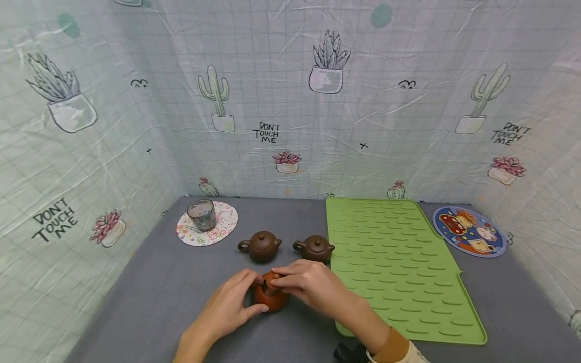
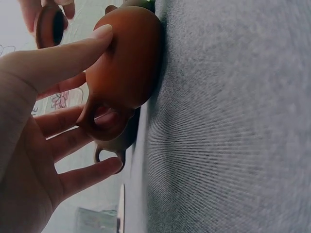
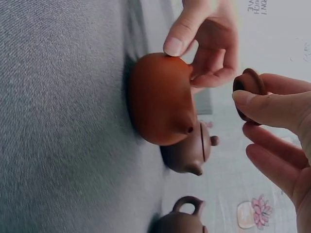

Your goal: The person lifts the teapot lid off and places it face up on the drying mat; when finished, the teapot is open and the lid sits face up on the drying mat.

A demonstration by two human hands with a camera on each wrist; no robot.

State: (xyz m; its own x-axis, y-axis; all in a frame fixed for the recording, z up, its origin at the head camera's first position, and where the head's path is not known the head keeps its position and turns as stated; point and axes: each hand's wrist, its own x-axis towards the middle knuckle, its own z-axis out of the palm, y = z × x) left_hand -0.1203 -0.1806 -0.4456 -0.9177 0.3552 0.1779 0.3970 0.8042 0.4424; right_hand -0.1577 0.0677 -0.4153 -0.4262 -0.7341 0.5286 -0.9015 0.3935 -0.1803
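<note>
The right hand (image 1: 313, 285) pinches the small lid (image 3: 253, 83) just above the orange pot (image 1: 274, 303). The left hand (image 1: 229, 302) holds that pot on the gray table (image 1: 172, 287). So the lid is off (going on or coming off, I can't tell). Behind, one brown pot (image 1: 262, 248) and another brown pot (image 1: 316, 249) have their lids on.

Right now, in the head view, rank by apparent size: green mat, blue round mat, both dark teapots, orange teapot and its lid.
1. Green mat
2. Blue round mat
3. Left dark teapot, right dark teapot and orange teapot: too alike to rank, the last partly covered
4. Lid, in the right hand
</note>
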